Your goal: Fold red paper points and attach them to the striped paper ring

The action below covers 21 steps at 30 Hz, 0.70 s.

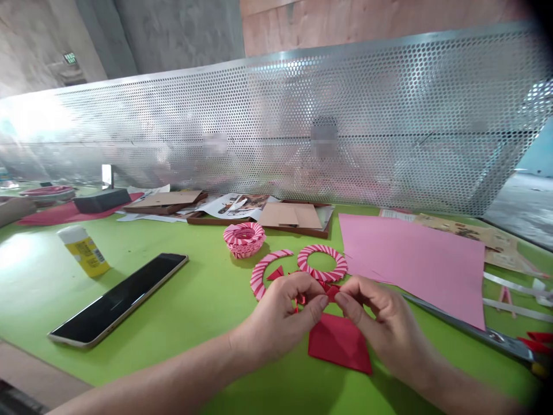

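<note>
1. The only label near enough to matter is the yellow one on the glue stick (84, 249), far to the left of the pink sheet (415, 259); its dark print is too small to read.
2. The red paper piece (332, 293) is a tiny, bright red, sharply folded scrap (only a corner shows between the fingertips). It is held just off the pink sheet's near left corner, over a flat red square (339, 343) that lies on the green table (194, 300).
3. The left hand (280, 314) pinches it between thumb and forefinger, fingers curled tight. The right hand (380, 323) grips its other side the same way, so the two sets of fingertips almost meet.
4. A pink-and-white striped ring (322, 262) lies just beside the pink sheet's left edge, with a striped arc (264, 271) further left and a dark phone (118, 300) beyond that.
</note>
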Available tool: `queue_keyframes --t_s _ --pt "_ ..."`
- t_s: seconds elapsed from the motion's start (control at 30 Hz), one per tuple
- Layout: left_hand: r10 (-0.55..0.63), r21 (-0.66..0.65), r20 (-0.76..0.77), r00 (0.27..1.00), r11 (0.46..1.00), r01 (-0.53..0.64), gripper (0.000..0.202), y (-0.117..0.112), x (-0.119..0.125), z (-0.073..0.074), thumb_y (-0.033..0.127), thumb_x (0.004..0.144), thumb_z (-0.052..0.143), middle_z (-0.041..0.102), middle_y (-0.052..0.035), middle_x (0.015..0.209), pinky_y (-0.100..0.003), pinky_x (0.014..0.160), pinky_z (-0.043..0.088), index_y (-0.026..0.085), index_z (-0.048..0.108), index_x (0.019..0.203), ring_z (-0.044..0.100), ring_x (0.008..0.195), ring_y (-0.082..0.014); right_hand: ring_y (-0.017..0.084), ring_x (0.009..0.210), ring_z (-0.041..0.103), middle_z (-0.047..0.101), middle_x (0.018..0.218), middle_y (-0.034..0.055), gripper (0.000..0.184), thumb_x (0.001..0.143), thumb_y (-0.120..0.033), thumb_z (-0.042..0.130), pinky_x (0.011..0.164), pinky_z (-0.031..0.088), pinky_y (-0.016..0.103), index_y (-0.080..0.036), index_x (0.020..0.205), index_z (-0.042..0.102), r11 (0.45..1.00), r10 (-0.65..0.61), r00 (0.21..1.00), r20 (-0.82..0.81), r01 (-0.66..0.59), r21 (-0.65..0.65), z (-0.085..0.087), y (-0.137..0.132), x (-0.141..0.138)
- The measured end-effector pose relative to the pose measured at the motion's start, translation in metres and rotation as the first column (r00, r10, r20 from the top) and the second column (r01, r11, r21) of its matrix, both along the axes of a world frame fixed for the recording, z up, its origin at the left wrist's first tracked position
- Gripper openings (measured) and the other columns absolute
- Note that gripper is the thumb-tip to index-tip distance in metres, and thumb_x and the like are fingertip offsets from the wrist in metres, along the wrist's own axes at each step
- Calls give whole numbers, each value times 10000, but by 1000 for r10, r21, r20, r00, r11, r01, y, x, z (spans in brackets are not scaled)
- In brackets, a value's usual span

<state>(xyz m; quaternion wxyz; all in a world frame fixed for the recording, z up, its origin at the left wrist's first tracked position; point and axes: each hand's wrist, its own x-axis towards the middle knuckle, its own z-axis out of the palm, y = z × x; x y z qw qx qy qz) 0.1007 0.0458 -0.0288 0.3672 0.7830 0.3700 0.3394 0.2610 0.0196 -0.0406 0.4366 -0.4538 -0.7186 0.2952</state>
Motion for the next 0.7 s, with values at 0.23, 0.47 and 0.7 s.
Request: queue_keyframes --t_s 0.23,0.47,0.7 --pt "4 -46 6 1000 999 -4 187 0 0 1 240 791 461 431 37 564 -185 446 332 148 513 636 384 489 -75 104 494 376 406 523 -31 268 802 -361 487 437 321 210 -166 618 495 998 -6 990 -140 -2 -57 -9 7 2" --pt "310 -70 82 947 950 -304 224 22 -11 6 334 737 533 510 30 554 -197 455 401 139 547 628 462 475 -85 125 605 505 556 740 24 214 850 -341 416 548 449 237 -169 871 541 992 -126 947 -296 113 -64 -12 16 13" --pt "291 89 -187 938 956 -279 312 41 -19 -5 382 787 417 495 26 523 -216 459 379 142 539 628 466 464 -104 130 609 502 570 774 38 249 836 -364 435 558 462 252 -170 931 560 991 -127 954 -273 110 -77 -14 15 12"
